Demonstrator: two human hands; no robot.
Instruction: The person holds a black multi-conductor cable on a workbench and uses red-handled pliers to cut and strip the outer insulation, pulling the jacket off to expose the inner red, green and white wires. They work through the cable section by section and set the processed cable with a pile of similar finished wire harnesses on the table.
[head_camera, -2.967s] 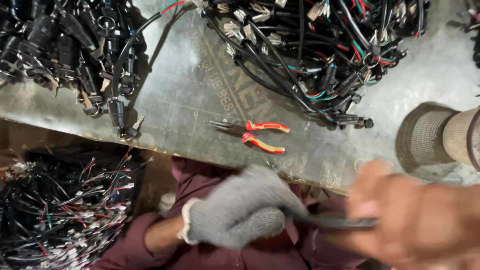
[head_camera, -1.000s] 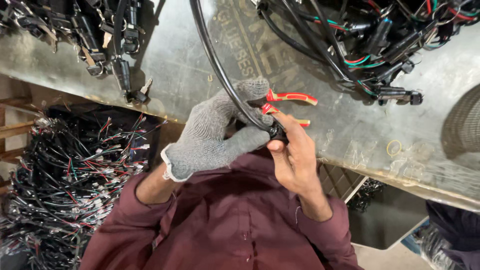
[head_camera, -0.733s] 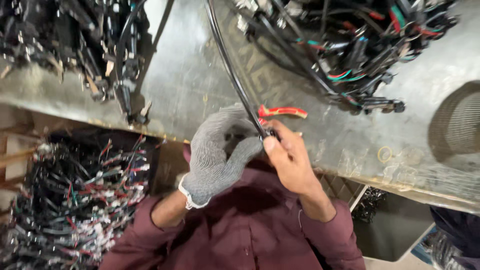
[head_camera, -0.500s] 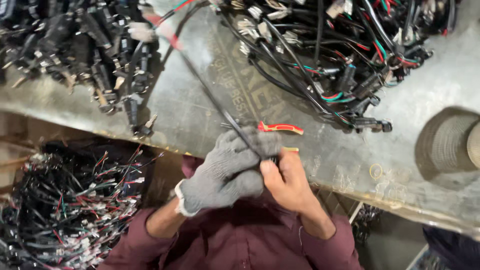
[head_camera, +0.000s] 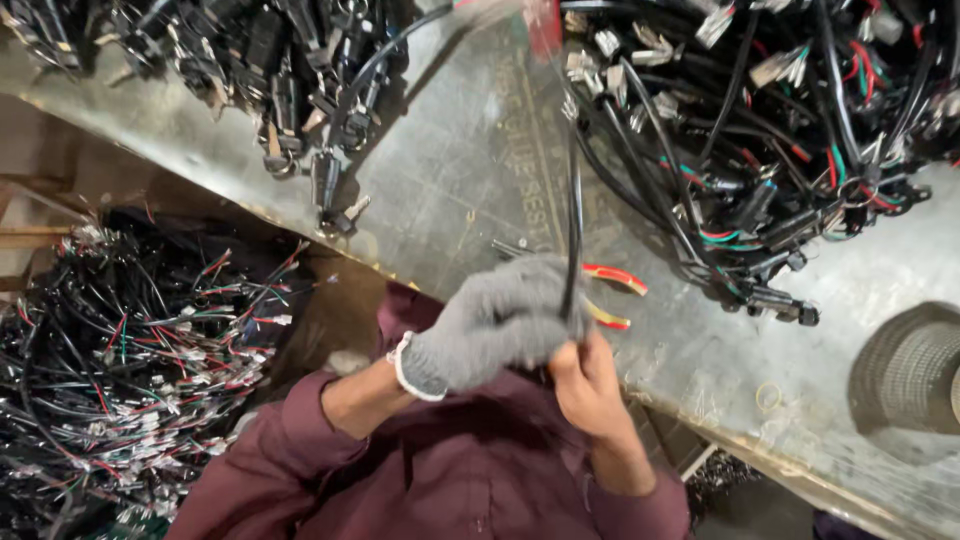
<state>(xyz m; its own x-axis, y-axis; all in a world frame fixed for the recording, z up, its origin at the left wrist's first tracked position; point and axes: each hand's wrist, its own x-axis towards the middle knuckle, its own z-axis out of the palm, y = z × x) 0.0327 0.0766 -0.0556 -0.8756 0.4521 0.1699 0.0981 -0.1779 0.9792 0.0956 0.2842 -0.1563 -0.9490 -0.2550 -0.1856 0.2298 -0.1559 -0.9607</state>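
Black cable (head_camera: 573, 215) ran from the upper middle of the frame down to the centre, where both my hands met on it. My left hand (head_camera: 495, 325), in a grey knitted glove, was clenched around the cable's lower stretch just below the table edge. My bare right hand (head_camera: 585, 385) sat directly beneath it, fingers pinched on the cable's end, though the end itself was hidden behind the glove. Behind my hands, on the grey metal table (head_camera: 450, 180), lay red-handled pliers (head_camera: 605, 295), partly covered by the glove. A heap of black wiring with red and green strands (head_camera: 760, 130) filled the upper right of the frame, and a pile of black connectors (head_camera: 270, 70) filled the upper left. Below the table, at the left of the frame, lay a mass of loose wires (head_camera: 130, 360). At the right edge stood a grey mesh roll (head_camera: 915, 370). My maroon sleeves (head_camera: 440, 480) filled the bottom centre.
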